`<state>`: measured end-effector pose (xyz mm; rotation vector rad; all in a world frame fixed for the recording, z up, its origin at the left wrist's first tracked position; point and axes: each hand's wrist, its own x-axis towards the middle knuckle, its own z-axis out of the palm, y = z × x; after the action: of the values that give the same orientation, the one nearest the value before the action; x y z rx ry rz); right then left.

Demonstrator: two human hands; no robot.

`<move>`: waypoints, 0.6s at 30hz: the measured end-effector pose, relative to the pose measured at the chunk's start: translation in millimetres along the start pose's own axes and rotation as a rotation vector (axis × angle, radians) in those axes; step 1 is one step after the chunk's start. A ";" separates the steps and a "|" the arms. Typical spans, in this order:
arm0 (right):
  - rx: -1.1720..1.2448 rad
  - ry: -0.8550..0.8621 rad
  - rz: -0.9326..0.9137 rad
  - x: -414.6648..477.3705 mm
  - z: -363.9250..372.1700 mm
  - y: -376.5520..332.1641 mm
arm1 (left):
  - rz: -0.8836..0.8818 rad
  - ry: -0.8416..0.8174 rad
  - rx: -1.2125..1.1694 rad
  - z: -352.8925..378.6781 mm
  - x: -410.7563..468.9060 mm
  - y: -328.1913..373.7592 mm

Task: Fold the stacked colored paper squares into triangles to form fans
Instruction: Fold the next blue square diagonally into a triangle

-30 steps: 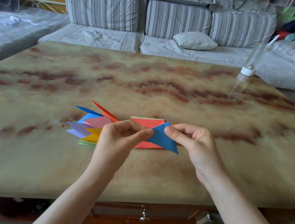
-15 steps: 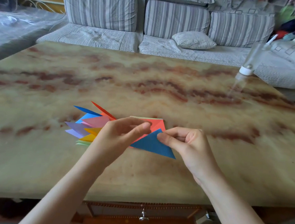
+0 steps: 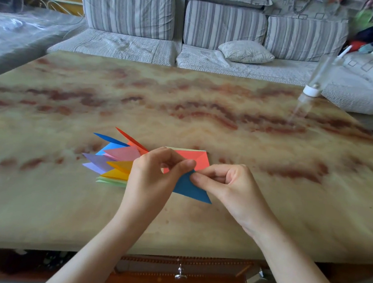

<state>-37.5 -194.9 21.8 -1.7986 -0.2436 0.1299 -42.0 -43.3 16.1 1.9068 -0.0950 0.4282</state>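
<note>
My left hand [image 3: 151, 180] and right hand [image 3: 231, 187] both clamp fingers [image 3: 186, 165] on the top corner of the blue triangle [image 3: 190, 190], near the red stack [image 3: 198, 158].

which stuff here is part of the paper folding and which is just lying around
Part of the job:
dark blue folded paper triangle, pinched by left hand and right hand
fan of folded coloured paper triangles
red-topped stack of paper squares

Just lying about:
clear plastic bottle with white cap
small grey patterned cushion
striped grey sofa
</note>
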 end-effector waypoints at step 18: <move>-0.044 -0.120 0.000 -3.0 -9.3 -0.9 | -0.051 0.097 0.079 -2.3 7.6 -6.8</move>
<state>-38.5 -204.2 24.8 -1.8373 -0.3339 0.2346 -33.7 -37.7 13.4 1.9579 0.0350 0.4947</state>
